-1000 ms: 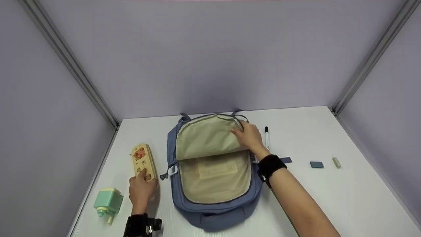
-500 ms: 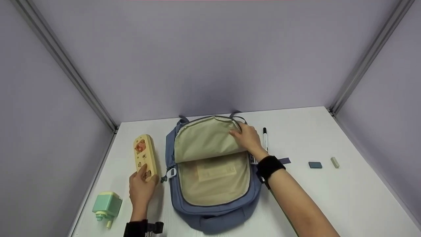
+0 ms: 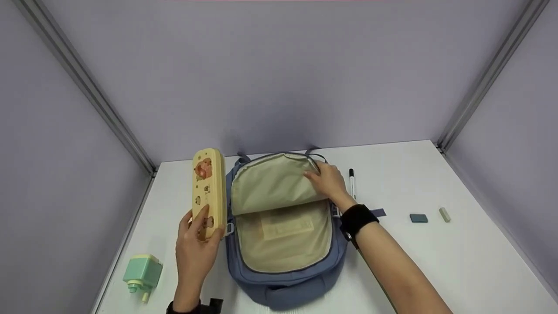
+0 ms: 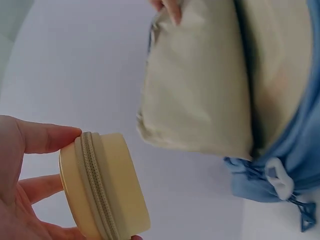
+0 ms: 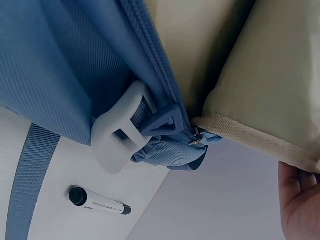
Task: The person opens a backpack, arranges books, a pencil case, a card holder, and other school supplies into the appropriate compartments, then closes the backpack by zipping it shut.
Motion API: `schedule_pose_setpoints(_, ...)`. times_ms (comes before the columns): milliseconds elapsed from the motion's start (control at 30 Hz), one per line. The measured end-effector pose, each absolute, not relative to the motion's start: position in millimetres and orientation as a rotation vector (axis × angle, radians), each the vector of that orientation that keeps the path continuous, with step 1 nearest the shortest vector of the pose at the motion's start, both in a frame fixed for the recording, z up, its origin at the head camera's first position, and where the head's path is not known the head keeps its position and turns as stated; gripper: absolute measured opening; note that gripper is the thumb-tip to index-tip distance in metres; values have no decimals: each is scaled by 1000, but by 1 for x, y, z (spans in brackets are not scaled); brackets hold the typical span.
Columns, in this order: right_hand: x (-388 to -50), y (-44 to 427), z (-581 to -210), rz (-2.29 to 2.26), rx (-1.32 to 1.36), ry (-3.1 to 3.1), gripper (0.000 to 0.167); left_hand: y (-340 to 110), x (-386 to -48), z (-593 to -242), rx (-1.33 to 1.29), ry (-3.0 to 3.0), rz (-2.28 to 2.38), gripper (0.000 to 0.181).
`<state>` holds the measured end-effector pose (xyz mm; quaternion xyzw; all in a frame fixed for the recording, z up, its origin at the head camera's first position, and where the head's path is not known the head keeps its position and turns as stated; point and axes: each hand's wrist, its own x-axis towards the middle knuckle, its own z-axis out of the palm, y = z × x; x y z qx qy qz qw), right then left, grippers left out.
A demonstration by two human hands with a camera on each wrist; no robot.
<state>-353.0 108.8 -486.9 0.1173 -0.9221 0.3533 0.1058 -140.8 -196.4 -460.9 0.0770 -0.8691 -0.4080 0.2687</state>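
A yellow zippered pencil case (image 3: 208,187) with cartoon prints is held up by my left hand (image 3: 197,244), thumb and fingers gripping its lower end. In the left wrist view, the zipper runs along the side of the pencil case (image 4: 107,185). A blue backpack (image 3: 283,277) lies unzipped on the table, its beige lining showing. My right hand (image 3: 329,183) pinches the raised edge of the backpack's front flap (image 3: 274,183). The right wrist view shows fingers (image 5: 295,190) at the edge of that flap, with part of the hand out of frame.
A green and yellow pencil sharpener (image 3: 143,274) stands at the left. Right of the backpack lie a white marker (image 3: 352,183) with a black cap, a dark blue-green block (image 3: 418,218) and a small pale stick (image 3: 444,214). Walls border the table (image 3: 392,270).
My left hand has lifted the pencil case off the table and carried it up and right, beside the backpack. The right hand keeps its hold on the flap.
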Motion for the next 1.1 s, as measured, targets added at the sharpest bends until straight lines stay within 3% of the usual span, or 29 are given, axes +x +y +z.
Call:
schedule_pose_setpoints(500,-357,110,-484,1041,333,-2710,34,-155,-105,-431,-71,-2596,-1096,50)
schedule_pose_setpoints(1100,-358,109,-478,1062,333,-2688,32,-145,-117,-450,-187,-3041,-934,44)
